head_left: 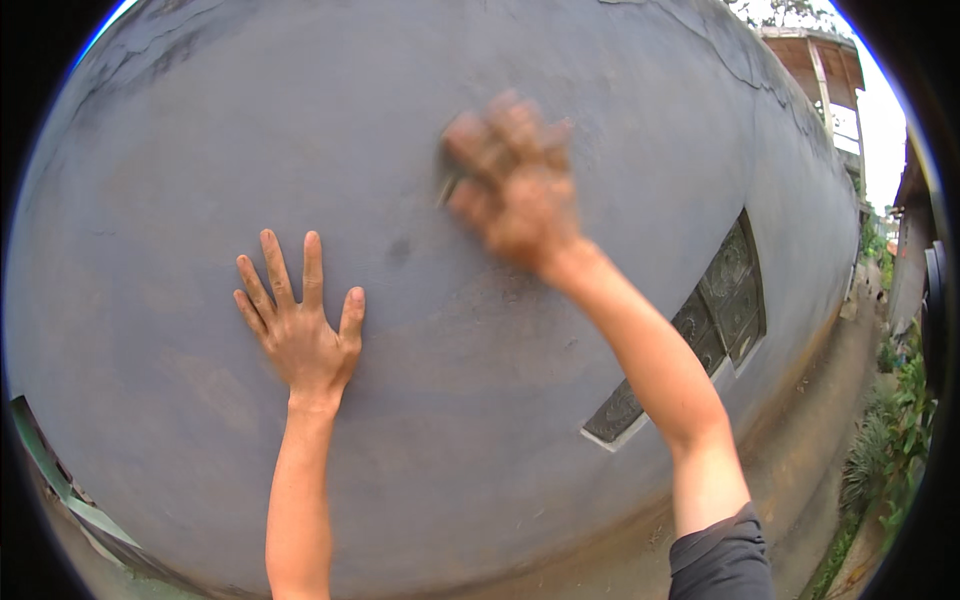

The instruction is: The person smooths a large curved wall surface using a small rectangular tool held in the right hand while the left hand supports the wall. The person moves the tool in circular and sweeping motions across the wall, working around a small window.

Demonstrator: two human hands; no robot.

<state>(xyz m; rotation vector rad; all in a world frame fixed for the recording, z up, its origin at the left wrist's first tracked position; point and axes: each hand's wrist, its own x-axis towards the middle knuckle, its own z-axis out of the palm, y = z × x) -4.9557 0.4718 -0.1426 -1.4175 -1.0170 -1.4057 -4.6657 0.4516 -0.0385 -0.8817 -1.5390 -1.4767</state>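
My left hand (308, 335) lies flat on the grey plastered wall (180, 200), its fingers spread and nothing in it. Higher up and to the right, my right hand (520, 195) is at the wall surface, smeared by motion. Its fingers look bent over a small, thin, dark-edged thing (447, 190) that shows at the left side of the hand; blur hides what kind it is. Between the two hands, a small dark smudge (400, 249) marks the plaster. Fine dust or dirt coats the left fingertips.
A dark patterned metal door or shutter (735, 290) is set in the wall at right. Beyond it, a narrow path (800, 450) runs along the wall, bordered by green plants (885, 440). Cracks cross the wall's top edge. A pale green frame (75, 500) stands at lower left.
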